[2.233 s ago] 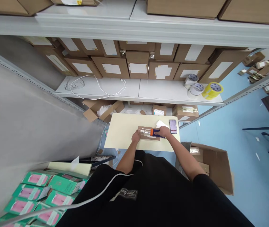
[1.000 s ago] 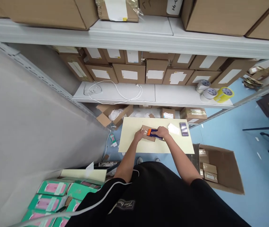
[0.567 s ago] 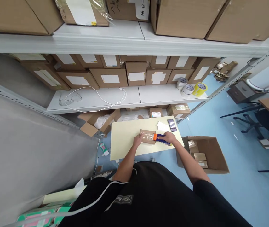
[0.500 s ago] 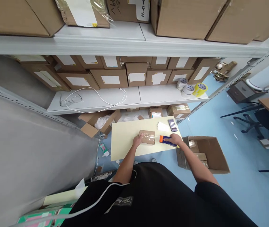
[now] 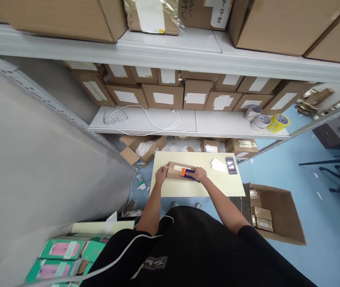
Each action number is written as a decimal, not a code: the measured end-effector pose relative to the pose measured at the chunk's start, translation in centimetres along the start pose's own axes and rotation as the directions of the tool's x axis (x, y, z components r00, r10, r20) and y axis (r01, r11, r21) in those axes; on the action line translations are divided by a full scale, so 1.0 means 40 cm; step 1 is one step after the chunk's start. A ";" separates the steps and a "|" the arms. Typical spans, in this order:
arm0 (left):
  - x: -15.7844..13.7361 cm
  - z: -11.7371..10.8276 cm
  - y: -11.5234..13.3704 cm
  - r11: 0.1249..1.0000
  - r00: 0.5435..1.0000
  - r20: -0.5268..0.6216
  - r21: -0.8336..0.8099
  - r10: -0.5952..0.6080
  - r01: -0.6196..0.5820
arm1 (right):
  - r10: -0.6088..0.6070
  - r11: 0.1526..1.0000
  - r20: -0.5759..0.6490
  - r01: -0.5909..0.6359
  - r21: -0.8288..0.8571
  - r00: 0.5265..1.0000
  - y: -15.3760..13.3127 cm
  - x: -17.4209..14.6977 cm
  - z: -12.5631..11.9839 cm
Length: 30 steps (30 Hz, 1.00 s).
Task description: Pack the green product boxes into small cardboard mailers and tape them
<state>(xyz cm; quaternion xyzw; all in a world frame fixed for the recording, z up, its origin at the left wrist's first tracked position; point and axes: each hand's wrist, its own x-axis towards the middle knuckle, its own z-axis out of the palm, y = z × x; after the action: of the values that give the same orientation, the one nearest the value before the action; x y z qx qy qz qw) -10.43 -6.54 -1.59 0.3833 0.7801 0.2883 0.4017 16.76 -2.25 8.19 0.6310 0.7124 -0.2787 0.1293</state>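
A small brown cardboard box (image 5: 173, 174) lies on the pale yellow tabletop (image 5: 170, 191), with shiny clear tape on its surface and a pale strip along its top. My left hand (image 5: 161, 174) grips the box's left end, fingers closed on its edge. Wrapped around the handle of a blue and orange tape dispenser (image 5: 189, 173), my right hand (image 5: 200, 174) holds it over the right half of the box. The dispenser's orange head points left, at or just above the box's top face. Its underside is hidden.
White paper sheets (image 5: 218, 165) and a phone (image 5: 231, 165) lie at the table's right. Tape rolls (image 5: 278, 122) and a white cable (image 5: 155, 126) rest on the shelf behind. A large open carton (image 5: 286, 211) with small boxes stands at the right; another open carton (image 5: 132, 153) is behind-left.
The tape dispenser in my right hand has gone from beyond the box's right end to over its top. The box now shows a longer face. My left hand sits at its left end.
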 end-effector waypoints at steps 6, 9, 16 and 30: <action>-0.021 0.027 -0.008 0.998 0.998 0.006 -0.028 -0.059 0.059 | 0.027 0.998 0.023 -0.025 -0.060 0.999 -0.131 0.048 0.005; -0.025 0.078 -0.008 0.994 0.994 0.013 -0.030 -0.109 0.110 | 0.058 0.996 0.051 -0.054 -0.074 0.997 -0.116 0.058 -0.005; -0.049 0.253 0.052 0.994 0.980 0.176 0.064 -0.096 0.086 | 0.125 0.991 0.062 -0.121 -0.060 0.990 0.089 0.022 -0.033; -0.044 0.345 0.092 0.998 0.960 0.275 0.015 0.058 -0.065 | 0.440 0.898 0.015 -0.439 -0.040 0.898 0.544 -0.141 -0.045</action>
<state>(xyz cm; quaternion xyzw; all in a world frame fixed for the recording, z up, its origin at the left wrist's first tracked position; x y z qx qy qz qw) 3.31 -4.04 -5.14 0.4484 0.7080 0.2353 0.4922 39.15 -4.86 7.59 0.7697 0.5549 -0.2371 0.2084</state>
